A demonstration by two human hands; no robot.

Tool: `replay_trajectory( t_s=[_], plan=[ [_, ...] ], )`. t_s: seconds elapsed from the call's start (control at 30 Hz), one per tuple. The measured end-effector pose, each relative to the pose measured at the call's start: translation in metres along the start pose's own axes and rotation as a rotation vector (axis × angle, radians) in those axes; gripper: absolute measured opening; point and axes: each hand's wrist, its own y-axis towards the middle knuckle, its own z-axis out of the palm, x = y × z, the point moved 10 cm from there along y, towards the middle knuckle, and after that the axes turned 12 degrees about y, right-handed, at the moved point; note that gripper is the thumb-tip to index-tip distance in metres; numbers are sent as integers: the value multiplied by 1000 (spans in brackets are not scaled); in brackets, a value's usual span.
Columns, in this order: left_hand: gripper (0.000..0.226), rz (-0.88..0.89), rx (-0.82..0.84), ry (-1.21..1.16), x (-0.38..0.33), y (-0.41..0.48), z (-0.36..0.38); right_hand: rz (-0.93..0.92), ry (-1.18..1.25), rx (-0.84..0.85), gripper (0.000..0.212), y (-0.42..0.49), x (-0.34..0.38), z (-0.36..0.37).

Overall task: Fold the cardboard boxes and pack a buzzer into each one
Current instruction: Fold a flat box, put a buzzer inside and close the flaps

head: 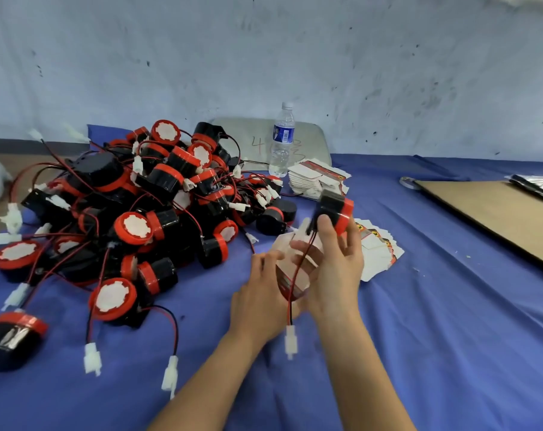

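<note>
The left hand [260,298] grips a small white-and-red cardboard box [287,270], blurred but apparently opened up. The right hand [338,269] holds a black-and-red buzzer [335,209] just above and right of it. The buzzer's wire hangs between the hands to a white connector [291,340], so this buzzer is not yet in the box. Just right of the hands lies a fan of flat boxes [379,253]. Farther off are a stack of flat boxes [313,178] and, to the left, a big heap of buzzers [139,213]. No finished box shows, so most of the work seems left.
</note>
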Motion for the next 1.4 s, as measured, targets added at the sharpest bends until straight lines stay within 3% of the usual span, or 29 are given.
replay_trajectory(
  t_s=[0.07, 0.13, 0.27, 0.37, 0.47, 0.53, 0.7, 0.87, 0.93, 1.0, 1.07, 1.2, 1.3, 1.4],
  plan=[
    [83, -18, 5, 0, 3, 2, 4, -18, -265, 5, 44, 13, 15, -9],
    [85, -21, -15, -43, 4, 3, 6, -34, -530, 127, 43, 21, 21, -7],
    [66, 4, -91, -89, 8, 5, 5, -117, -1182, 309, 37, 31, 26, -5],
    [55, 28, -142, -62, 7, 4, 3, -200, -1413, 310, 40, 34, 28, -11],
    [65, 64, -165, -146, 3, 4, 1, -234, -1592, 349, 41, 32, 21, -16],
    [73, 137, -168, -254, -3, 4, 1, -233, -1621, 395, 42, 29, 15, -19],
    [62, 179, -77, -355, -7, 4, 6, -284, -1578, 580, 50, 16, 7, -10],
    [65, 152, -111, -345, -2, 8, 3, -223, -1616, 666, 33, 11, 2, -7],
    [70, 163, -100, -344, -2, 9, 5, -139, -1689, 654, 29, 10, -1, -7],
    [74, 176, -89, -349, -5, 7, 6, -52, -1841, 612, 46, 14, -5, -7],
    [78, 174, -86, -348, -8, 5, 5, 25, -1950, 588, 50, 20, -9, -4],
    [78, 181, -96, -314, -9, 5, 5, 225, -1911, 660, 31, 20, -23, 4],
    [78, 203, -109, -295, -12, 3, 4, 235, -1887, 609, 28, 19, -23, 7],
    [79, 190, -112, -317, -13, 2, 3, 103, -1963, 602, 16, 18, -20, 16]
  ],
)
